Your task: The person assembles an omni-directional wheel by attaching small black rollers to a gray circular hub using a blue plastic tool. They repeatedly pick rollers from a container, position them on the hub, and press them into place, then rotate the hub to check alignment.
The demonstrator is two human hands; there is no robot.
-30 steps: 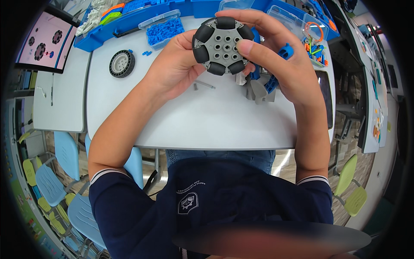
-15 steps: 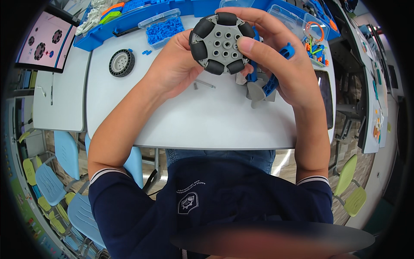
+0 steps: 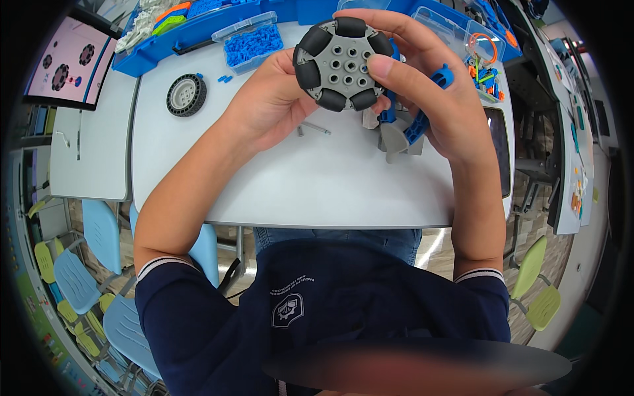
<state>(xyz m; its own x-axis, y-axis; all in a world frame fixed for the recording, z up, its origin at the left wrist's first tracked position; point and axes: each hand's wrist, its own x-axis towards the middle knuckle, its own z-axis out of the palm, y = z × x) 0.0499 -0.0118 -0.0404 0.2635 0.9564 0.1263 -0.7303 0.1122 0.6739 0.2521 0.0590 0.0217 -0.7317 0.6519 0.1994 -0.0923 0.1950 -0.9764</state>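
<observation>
A grey omni wheel (image 3: 346, 64) with black rollers around its rim is held up over the white table, its holed face toward me. My left hand (image 3: 276, 99) is closed on its left side, the fingers partly hidden behind it. From the right, my right hand (image 3: 422, 92) grips the same wheel, with the thumb pressed on its face near the holes. Blue plastic parts (image 3: 417, 125) and a grey piece (image 3: 394, 141) show beneath and against my right hand; how they join the wheel is hidden. A thin grey axle (image 3: 317, 127) lies on the table below.
A grey wheel with a black tyre (image 3: 185, 95) lies at the left. Behind stand a clear box of blue pins (image 3: 253, 48) and a blue storage bin (image 3: 191, 32). A box of coloured parts (image 3: 485, 80) and a dark tablet (image 3: 496, 148) are right. A screen (image 3: 69, 58) stands far left.
The omni wheel has shifted very slightly right and turned a little in my hands. Both hands keep their grip.
</observation>
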